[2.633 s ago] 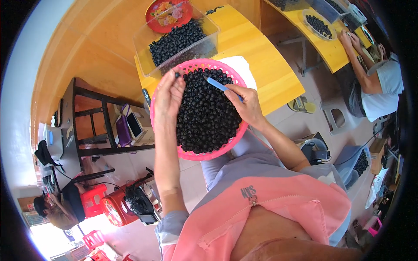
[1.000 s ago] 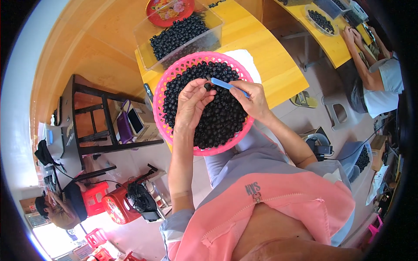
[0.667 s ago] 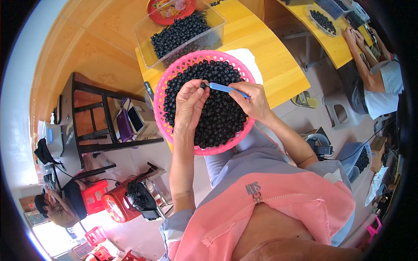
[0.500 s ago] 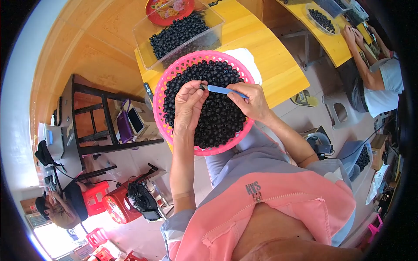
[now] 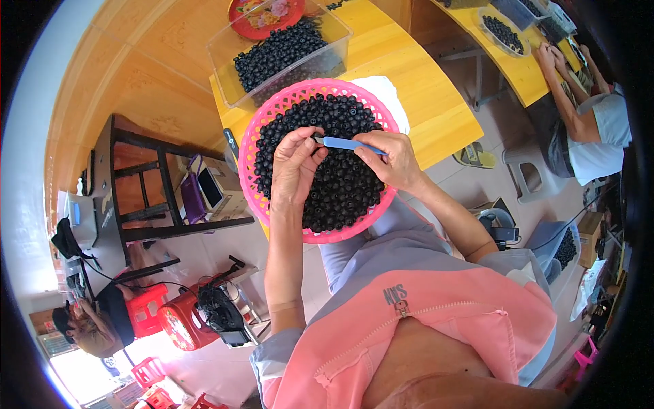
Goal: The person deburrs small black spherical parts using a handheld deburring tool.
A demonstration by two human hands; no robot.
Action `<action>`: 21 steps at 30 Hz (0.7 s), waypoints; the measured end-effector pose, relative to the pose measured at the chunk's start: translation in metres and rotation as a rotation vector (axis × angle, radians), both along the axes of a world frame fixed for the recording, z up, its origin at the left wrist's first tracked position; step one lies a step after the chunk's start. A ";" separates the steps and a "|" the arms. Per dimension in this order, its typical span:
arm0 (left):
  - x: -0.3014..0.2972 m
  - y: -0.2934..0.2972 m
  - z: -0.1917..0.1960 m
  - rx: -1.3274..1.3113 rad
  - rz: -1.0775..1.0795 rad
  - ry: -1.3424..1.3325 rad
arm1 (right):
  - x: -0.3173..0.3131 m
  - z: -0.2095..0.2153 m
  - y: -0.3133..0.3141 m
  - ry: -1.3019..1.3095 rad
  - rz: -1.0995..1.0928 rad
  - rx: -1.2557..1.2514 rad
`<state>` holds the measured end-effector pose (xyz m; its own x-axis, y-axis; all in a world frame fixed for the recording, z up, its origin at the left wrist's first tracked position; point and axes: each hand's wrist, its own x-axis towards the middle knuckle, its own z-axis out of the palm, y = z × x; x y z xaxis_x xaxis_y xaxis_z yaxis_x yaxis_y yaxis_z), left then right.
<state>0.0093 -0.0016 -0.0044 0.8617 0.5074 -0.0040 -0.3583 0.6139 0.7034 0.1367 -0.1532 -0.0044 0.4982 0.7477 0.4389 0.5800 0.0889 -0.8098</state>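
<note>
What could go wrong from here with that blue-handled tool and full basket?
The blue-handled tool in the right grip points at the left grip, so a slip might cause a nick.
The small dark piece pinched there, mostly hidden, could drop among similar pieces below.
The pink basket looks full and overhangs the yellow table; a knock might spill some.

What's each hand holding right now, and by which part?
Right hand: a blue-handled tool, by the rear of its handle. Left hand: a small dark berry-like piece, pinched, apparently by its sides.
</note>
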 end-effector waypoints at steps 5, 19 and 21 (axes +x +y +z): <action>0.002 0.001 -0.003 -0.021 0.008 0.011 | 0.000 0.001 0.000 -0.007 0.003 -0.016; 0.000 0.001 -0.008 -0.116 -0.052 -0.056 | 0.000 0.002 0.000 -0.011 0.033 0.015; -0.001 0.002 -0.009 -0.119 -0.053 -0.068 | 0.000 0.001 0.001 -0.012 0.038 0.024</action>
<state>0.0086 0.0002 -0.0135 0.8876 0.4606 -0.0022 -0.3672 0.7106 0.6002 0.1370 -0.1525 -0.0033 0.4647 0.7550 0.4627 0.5854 0.1301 -0.8002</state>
